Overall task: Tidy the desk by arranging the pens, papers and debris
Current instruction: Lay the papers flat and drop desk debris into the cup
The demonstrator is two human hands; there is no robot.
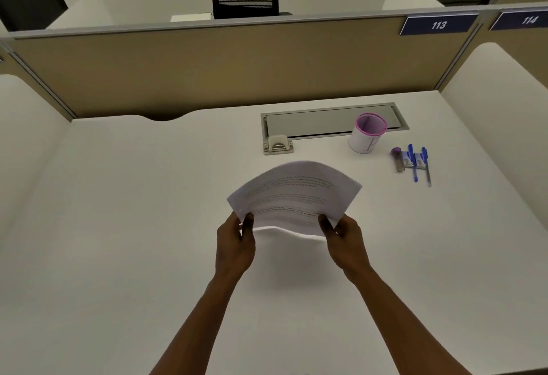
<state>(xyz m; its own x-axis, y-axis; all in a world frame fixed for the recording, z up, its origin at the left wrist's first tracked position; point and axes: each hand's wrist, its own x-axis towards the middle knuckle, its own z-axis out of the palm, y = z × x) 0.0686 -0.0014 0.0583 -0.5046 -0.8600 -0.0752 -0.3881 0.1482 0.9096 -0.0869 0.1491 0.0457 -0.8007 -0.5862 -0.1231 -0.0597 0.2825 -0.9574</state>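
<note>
A thin stack of printed papers (pixel 295 193) hangs above the middle of the white desk (pixel 118 226), bowed upward. My left hand (pixel 235 244) grips its near left corner and my right hand (pixel 344 241) grips its near right corner. To the right lie two blue pens (pixel 412 164) side by side, with two small boxes (pixel 413 159) and a purple-capped tube (pixel 397 159) beside them. A white cup with a pink rim (pixel 367 134) stands upright behind them, its inside showing nothing.
A grey cable hatch (pixel 311 122) with a latch (pixel 278 144) is set into the desk's back. Tan partition (pixel 207 69) walls the rear; white side panels flank the desk. Black chairs stand beyond the partition.
</note>
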